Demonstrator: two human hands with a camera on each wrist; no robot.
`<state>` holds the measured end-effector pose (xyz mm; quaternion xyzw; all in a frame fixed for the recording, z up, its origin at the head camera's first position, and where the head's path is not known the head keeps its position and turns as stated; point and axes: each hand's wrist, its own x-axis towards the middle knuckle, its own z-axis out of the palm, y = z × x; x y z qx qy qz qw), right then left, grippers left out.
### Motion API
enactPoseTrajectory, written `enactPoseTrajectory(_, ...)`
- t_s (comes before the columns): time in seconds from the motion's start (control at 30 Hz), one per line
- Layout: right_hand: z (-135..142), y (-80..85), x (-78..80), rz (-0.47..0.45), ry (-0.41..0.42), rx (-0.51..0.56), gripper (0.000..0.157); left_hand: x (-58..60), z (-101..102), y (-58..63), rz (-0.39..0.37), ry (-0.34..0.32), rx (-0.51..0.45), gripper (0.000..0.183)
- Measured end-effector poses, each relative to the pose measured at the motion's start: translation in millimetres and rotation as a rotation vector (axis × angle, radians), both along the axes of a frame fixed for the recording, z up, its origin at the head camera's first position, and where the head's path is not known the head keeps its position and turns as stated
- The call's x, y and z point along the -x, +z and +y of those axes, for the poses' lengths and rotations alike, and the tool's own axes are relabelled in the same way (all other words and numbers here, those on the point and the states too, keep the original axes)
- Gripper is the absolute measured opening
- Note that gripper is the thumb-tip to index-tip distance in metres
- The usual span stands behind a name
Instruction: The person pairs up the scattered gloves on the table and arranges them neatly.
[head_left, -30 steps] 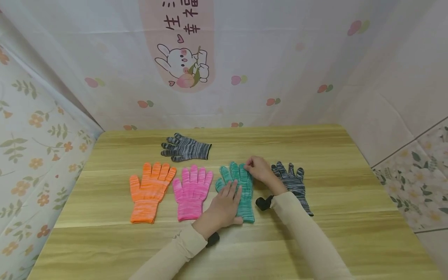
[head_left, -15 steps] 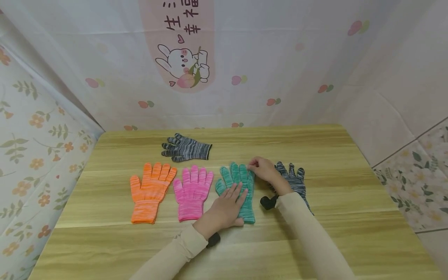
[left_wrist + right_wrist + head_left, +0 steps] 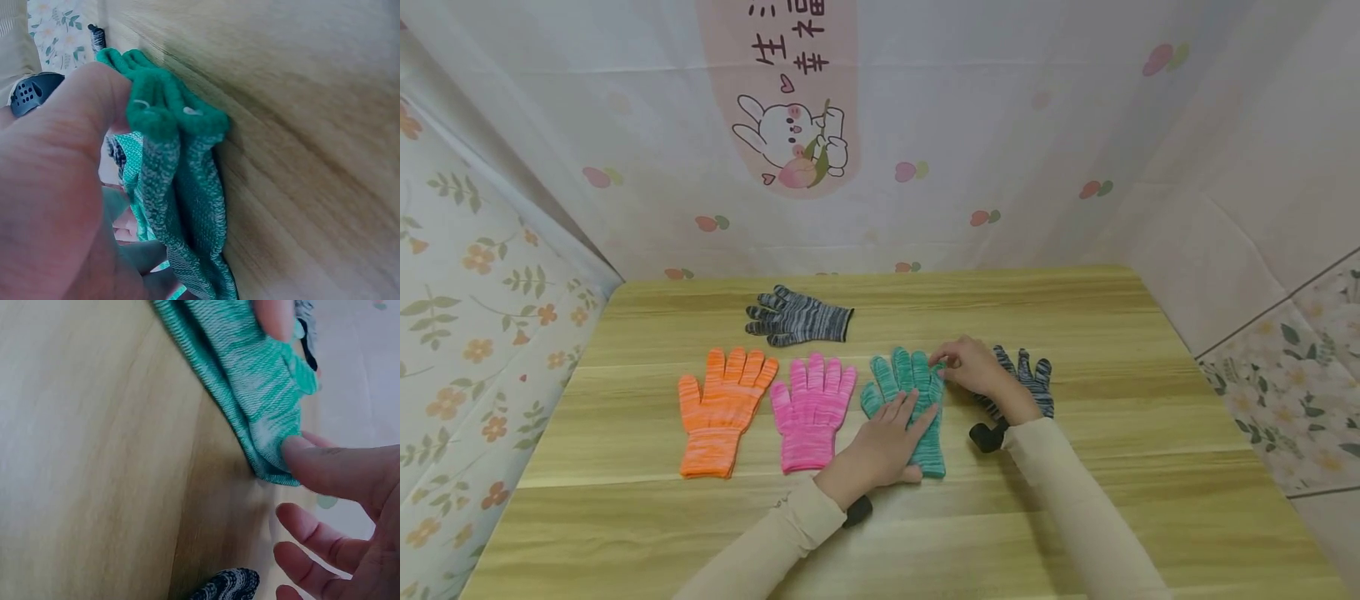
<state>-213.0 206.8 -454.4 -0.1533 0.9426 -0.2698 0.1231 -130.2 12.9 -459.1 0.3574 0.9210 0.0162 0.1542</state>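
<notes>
A green knitted glove (image 3: 930,454) lies on the table in the head view, fingers pointing away from me. My left hand (image 3: 880,448) rests on its palm with the fingers extended. At the glove's right-hand finger, my right hand (image 3: 973,368) pinches the fabric. The right wrist view shows the thumb (image 3: 306,464) on the tip of that green finger, with the index finger mostly hidden behind it. Up close in the left wrist view, the green cuff (image 3: 178,112) stands slightly parted beside my left hand (image 3: 56,169).
A pink glove (image 3: 812,412) and an orange glove (image 3: 718,408) lie to the left. One dark striped glove (image 3: 801,317) lies sideways behind them. Another dark striped glove (image 3: 1037,383) is partly covered by my right forearm. A printed curtain (image 3: 1000,125) hangs beyond the wooden table (image 3: 1112,333).
My right hand has shifted slightly right and toward me at the green glove's outer finger, its fingers spreading a little. The left hand stays nearly still, its index finger a bit further out.
</notes>
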Motion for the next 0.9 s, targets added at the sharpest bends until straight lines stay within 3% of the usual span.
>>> enactPoseTrajectory(0.1,-1.1,0.9,-0.1,0.049,0.004,-0.051,0.011,0.4,0.3,0.1,-0.005,0.0,-0.008,0.084)
enactPoseTrajectory(0.23,-0.8,1.2,2.1,0.07,-0.006,-0.007,0.006,0.3,0.2,1.1,-0.002,-0.005,-0.003,0.083)
enactPoseTrajectory(0.5,-1.9,2.8,2.4,-0.024,-0.078,0.088,0.013,0.2,0.1,2.4,0.028,-0.019,0.019,0.082)
enactPoseTrajectory(0.67,-3.3,2.3,3.4,-0.017,-0.119,0.087,0.019,0.7,0.2,2.6,0.017,-0.019,0.031,0.081)
enactPoseTrajectory(0.9,-6.4,-3.9,4.8,0.008,-0.087,0.028,0.016,1.9,1.0,2.7,0.007,-0.016,0.044,0.08)
